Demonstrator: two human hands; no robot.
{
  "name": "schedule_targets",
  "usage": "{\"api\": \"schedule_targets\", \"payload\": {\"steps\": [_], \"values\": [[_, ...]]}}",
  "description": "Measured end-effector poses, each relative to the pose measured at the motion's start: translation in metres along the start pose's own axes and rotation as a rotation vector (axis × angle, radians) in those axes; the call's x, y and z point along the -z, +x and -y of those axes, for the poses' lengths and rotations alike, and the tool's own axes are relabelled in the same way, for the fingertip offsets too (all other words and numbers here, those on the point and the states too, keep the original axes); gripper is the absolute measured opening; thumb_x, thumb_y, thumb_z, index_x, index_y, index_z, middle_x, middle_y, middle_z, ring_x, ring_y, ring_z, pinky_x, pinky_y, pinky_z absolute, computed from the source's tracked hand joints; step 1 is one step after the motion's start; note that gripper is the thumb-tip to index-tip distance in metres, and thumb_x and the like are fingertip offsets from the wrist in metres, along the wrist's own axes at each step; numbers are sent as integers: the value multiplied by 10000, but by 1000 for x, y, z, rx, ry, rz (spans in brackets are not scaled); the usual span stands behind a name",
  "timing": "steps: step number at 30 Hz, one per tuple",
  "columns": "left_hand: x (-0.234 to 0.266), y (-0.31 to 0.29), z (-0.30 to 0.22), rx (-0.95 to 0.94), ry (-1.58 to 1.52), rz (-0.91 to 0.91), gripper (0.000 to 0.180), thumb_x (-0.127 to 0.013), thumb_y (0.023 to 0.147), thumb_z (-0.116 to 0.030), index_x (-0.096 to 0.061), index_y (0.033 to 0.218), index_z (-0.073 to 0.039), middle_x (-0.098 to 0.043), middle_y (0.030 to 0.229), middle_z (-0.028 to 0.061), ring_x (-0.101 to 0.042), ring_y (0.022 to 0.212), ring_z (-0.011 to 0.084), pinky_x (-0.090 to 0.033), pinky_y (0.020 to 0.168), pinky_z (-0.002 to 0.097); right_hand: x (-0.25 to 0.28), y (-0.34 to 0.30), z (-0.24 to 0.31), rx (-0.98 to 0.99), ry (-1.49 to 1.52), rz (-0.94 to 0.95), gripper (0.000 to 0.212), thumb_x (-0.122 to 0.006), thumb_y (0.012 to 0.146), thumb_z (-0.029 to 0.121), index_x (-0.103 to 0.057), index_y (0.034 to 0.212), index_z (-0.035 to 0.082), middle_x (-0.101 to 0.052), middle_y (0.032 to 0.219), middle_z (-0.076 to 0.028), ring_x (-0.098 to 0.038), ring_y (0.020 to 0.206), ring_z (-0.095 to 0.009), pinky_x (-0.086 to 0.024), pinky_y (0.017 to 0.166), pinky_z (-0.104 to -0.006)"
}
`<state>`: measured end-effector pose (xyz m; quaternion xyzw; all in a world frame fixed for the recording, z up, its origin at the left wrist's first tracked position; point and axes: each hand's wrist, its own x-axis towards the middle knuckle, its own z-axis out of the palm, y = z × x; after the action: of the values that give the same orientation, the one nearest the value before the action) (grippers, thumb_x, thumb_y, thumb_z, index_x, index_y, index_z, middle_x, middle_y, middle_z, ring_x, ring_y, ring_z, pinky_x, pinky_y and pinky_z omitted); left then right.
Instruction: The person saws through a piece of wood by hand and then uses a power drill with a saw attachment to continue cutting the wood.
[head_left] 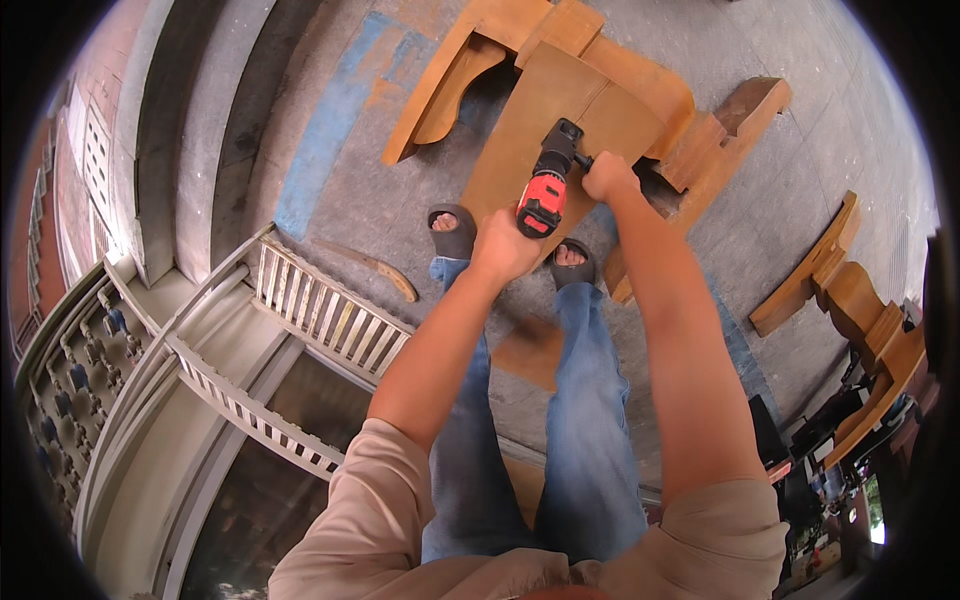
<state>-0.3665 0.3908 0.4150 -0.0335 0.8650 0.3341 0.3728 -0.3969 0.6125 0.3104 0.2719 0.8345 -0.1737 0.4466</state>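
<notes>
A red-and-black cordless power tool [543, 195] lies between my hands, its black head over a long brown wooden board [575, 90]. My left hand [503, 248] is closed round its near body. My right hand [608, 178] grips the black side handle that sticks out from the tool's head. Whether the head touches the board cannot be seen from above. The board rests among carved wooden pieces and runs down toward my sandalled feet.
Shaped wooden parts [735, 135] stand right of the board, and another carved piece [835, 285] lies farther right. A curved wooden strip [375, 268] lies on the paved floor near a white slatted railing [325, 315]. Grey steps [215, 130] rise at the left.
</notes>
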Motion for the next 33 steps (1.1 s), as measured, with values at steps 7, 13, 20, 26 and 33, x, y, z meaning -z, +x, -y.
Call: {"api": "schedule_targets", "payload": {"steps": [7, 13, 20, 26, 33], "values": [[13, -4, -7, 49, 38, 121, 407, -757, 858, -300, -697, 1152, -25, -744, 1062, 272, -699, 1064, 447, -557, 923, 499, 7, -3, 6, -30, -21, 74, 381, -636, 908, 149, -726, 1259, 33, -701, 1334, -205, -668, 1255, -368, -542, 1045, -452], [15, 1, -12, 128, 39, 198, 456, -749, 871, -323, -667, 1200, -17, -736, 1107, 276, -684, 1102, 460, -544, 954, 508, 8, 4, 6, -32, -40, 89, 386, -628, 901, 143, -727, 1253, 19, -695, 1332, -224, -667, 1251, -380, -540, 1044, -453], [22, -1, -29, 198, 33, 211, 468, -743, 877, -338, -658, 1191, -2, -730, 1123, 288, -676, 1112, 473, -539, 961, 515, 8, 10, 5, -6, -45, 98, 390, -627, 896, 146, -730, 1246, 8, -696, 1313, -244, -667, 1244, -388, -540, 1043, -449], [20, -2, -21, 172, 20, 198, 415, -724, 857, -248, -652, 1192, -14, -733, 1090, 284, -681, 1096, 464, -542, 945, 514, -2, 10, 5, -28, -4, 117, 388, -635, 901, 151, -729, 1249, 9, -695, 1316, -242, -665, 1250, -382, -538, 1048, -442], [20, 2, -13, 137, 78, 216, 454, -751, 852, -250, -645, 1208, 11, -726, 1063, 303, -678, 1076, 486, -547, 930, 509, -3, 6, 2, -26, 59, 124, 381, -663, 885, 180, -731, 1208, -10, -686, 1294, -278, -660, 1234, -409, -537, 1043, -462]]}}
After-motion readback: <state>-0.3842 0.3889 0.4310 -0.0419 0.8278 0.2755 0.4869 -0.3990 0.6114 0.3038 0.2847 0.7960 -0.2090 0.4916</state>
